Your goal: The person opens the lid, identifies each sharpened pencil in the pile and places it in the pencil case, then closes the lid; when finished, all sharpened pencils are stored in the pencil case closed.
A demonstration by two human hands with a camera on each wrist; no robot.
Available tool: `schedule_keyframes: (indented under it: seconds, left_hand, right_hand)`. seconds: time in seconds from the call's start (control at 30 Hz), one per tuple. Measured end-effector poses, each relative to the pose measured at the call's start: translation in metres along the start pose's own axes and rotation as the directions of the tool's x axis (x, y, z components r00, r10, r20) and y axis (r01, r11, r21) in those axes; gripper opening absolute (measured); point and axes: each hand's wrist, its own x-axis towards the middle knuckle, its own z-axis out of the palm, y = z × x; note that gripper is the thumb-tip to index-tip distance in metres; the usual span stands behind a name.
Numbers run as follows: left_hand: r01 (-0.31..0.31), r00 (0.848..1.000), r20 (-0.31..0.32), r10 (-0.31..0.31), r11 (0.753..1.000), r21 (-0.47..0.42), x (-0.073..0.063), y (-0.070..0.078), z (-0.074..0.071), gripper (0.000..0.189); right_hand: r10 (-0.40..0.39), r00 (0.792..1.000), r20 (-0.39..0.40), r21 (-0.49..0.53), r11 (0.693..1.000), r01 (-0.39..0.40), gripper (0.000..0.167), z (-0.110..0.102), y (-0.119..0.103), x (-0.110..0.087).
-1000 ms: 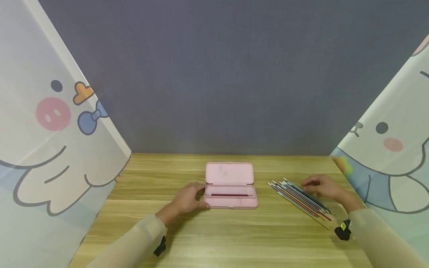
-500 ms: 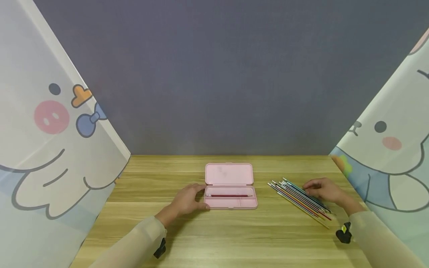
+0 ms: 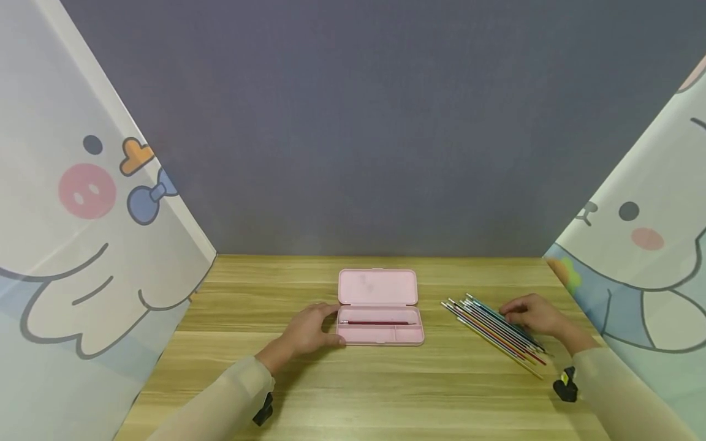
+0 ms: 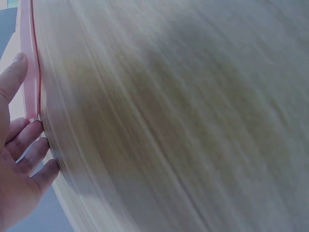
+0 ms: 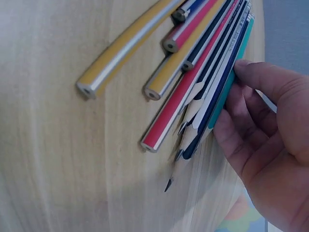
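Two hands, my left hand point(image 3: 307, 329) spread wide at the left end of the open pink case point(image 3: 377, 287), one dark-red pencil point(image 3: 377, 323) inside, my right hand point(image 3: 534, 313) curled against a teal pencil point(image 5: 225, 99) edging the pile point(image 3: 491, 331), whether pinching I cannot tell.

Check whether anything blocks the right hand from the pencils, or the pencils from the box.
Nothing visible does: the right hand is at the green pencil, and no object shows between the pencils and the pink box, whose lid is open.
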Motion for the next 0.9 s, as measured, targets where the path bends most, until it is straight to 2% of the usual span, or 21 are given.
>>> schedule_keyframes:
  seconds: [0.23,0.5,0.57,0.7,0.9]
  left_hand:
    - [0.001,1.000,0.000,-0.001,1.000,0.012,0.000,0.000,-0.001,0.086]
    - [-0.023,1.000,-0.002,0.023,1.000,0.007,0.000,-0.001,0.000,0.085]
    - [-0.019,1.000,-0.001,0.019,1.000,0.010,0.000,-0.001,0.000,0.086]
    - [-0.015,1.000,0.001,0.015,1.000,0.011,-0.002,0.000,-0.001,0.086]
    - [-0.022,1.000,-0.005,0.022,1.000,0.006,-0.002,0.000,-0.001,0.085]
  right_hand:
    - [-0.035,0.998,-0.047,-0.195,0.980,0.025,0.014,-0.002,-0.004,0.002]
    - [-0.053,0.997,-0.058,-0.239,0.970,0.038,0.013,-0.003,-0.002,0.001]
    - [-0.050,0.997,-0.054,-0.236,0.971,0.036,0.015,-0.004,-0.005,0.000]
    - [-0.034,0.999,-0.041,-0.159,0.987,0.027,0.021,-0.007,-0.014,0.002]
    - [-0.029,0.999,0.017,-0.041,0.999,0.030,0.026,-0.009,-0.043,0.018]
